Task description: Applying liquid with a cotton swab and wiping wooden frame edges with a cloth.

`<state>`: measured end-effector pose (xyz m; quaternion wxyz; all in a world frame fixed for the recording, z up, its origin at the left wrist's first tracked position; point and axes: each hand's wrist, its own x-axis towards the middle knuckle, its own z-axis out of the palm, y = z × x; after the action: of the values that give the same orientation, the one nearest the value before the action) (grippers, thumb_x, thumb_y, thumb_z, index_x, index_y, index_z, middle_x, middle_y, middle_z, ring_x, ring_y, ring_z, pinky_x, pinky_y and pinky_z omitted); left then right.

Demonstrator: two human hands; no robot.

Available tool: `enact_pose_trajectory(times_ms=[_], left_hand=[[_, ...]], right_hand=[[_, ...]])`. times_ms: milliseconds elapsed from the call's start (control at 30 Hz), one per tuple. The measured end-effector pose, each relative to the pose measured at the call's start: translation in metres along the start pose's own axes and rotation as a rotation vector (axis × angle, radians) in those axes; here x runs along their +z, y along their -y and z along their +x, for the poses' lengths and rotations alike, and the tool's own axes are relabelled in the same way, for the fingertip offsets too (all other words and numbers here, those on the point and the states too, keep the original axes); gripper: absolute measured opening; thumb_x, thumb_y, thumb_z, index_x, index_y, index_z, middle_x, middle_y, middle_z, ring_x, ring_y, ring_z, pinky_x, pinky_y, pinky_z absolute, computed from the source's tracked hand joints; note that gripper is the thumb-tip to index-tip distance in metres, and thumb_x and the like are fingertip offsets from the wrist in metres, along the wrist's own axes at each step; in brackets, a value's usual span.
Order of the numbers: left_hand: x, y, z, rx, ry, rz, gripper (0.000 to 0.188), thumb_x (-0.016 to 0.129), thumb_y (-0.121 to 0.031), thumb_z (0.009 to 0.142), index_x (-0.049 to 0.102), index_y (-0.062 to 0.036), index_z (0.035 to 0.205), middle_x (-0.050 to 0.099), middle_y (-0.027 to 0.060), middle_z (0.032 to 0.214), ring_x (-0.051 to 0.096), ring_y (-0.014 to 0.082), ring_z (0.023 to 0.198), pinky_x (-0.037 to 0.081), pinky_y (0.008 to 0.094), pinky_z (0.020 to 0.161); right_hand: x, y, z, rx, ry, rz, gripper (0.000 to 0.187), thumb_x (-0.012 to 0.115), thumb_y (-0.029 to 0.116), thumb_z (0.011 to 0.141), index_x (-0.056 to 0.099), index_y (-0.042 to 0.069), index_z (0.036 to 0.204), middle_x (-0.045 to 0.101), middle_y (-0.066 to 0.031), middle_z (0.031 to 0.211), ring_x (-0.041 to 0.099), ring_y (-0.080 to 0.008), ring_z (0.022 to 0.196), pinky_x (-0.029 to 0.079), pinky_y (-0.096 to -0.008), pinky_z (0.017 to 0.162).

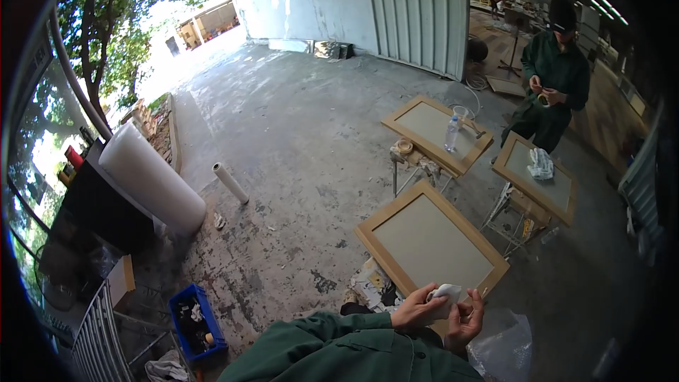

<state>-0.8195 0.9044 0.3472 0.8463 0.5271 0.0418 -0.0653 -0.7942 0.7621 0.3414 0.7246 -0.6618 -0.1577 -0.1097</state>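
Holding a white crumpled cloth (444, 296), the person's left hand (419, 309) is closing its fingers around it at the near corner of a wooden frame (431, 240) with a grey panel. The right hand (465, 320) is staying just beside the cloth, with the fingers bent and half open, and it is touching the lower edge of the cloth; whether it is gripping it, one cannot tell. Both green sleeves (339, 350) are coming in from the lower edge of the picture. The frame is lying flat on a low stand, above the concrete floor (297, 134).

Two more frames of the same kind are lying further away: one (436, 133) is carrying a plastic bottle (452, 134), and the other (535, 177) is carrying a white rag (541, 163). Behind them a co-worker in green clothes (556, 74) is standing and is holding something small with both hands.

On the left, a big white roll (151, 180) is leaning near a dark cabinet, a thin white roll (230, 182) is lying on the floor, and a blue crate (196, 322) is standing near the lower edge. A clear plastic bag (506, 346) is lying at the right of the person
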Motion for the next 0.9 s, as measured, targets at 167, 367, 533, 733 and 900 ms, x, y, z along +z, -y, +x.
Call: enact_pose_trajectory(times_ms=[167, 367, 533, 733, 900], left_hand=[[-0.002, 0.000, -0.003, -0.019, -0.096, -0.020, 0.026, 0.057, -0.026, 0.092, 0.052, -0.0052, 0.107, 0.055, 0.0007, 0.088, 0.051, 0.0076, 0.079, 0.043, 0.0209, 0.066], [0.003, -0.008, -0.004, 0.018, -0.124, -0.060, 0.020, 0.057, -0.022, 0.092, 0.052, -0.0056, 0.101, 0.054, -0.0001, 0.086, 0.051, 0.0063, 0.077, 0.043, 0.0207, 0.064], [0.009, -0.014, -0.008, 0.001, -0.120, -0.048, 0.020, 0.056, -0.021, 0.092, 0.052, -0.0052, 0.103, 0.055, 0.0001, 0.088, 0.051, 0.0067, 0.078, 0.043, 0.0201, 0.066], [0.003, -0.008, -0.010, -0.001, -0.145, -0.033, 0.021, 0.056, -0.021, 0.092, 0.052, -0.0044, 0.105, 0.056, 0.0009, 0.089, 0.052, 0.0074, 0.079, 0.044, 0.0207, 0.068], [0.001, -0.006, -0.010, 0.000, -0.140, -0.041, 0.022, 0.056, -0.021, 0.092, 0.052, -0.0040, 0.106, 0.057, 0.0015, 0.090, 0.052, 0.0078, 0.079, 0.045, 0.0215, 0.068]], right_hand=[[0.003, 0.002, 0.001, 0.049, 0.009, -0.012, 0.049, 0.061, -0.005, 0.075, 0.048, -0.001, 0.122, 0.052, -0.0153, 0.118, 0.058, -0.0171, 0.087, 0.051, -0.0258, 0.071], [0.008, 0.012, 0.007, -0.017, 0.014, -0.031, 0.050, 0.063, -0.006, 0.075, 0.048, 0.001, 0.122, 0.053, -0.0156, 0.116, 0.062, -0.0174, 0.082, 0.053, -0.0266, 0.071], [0.007, 0.012, 0.003, 0.014, 0.008, -0.029, 0.050, 0.064, -0.006, 0.075, 0.048, 0.002, 0.122, 0.052, -0.0151, 0.118, 0.062, -0.0173, 0.084, 0.053, -0.0268, 0.073], [0.008, 0.013, 0.000, 0.012, 0.011, -0.044, 0.050, 0.064, -0.006, 0.075, 0.049, 0.002, 0.122, 0.053, -0.0139, 0.118, 0.063, -0.0158, 0.082, 0.053, -0.0264, 0.072], [0.007, 0.012, -0.002, 0.024, 0.020, -0.063, 0.050, 0.064, -0.006, 0.075, 0.049, 0.003, 0.122, 0.055, -0.0137, 0.116, 0.063, -0.0151, 0.080, 0.052, -0.0261, 0.072]])
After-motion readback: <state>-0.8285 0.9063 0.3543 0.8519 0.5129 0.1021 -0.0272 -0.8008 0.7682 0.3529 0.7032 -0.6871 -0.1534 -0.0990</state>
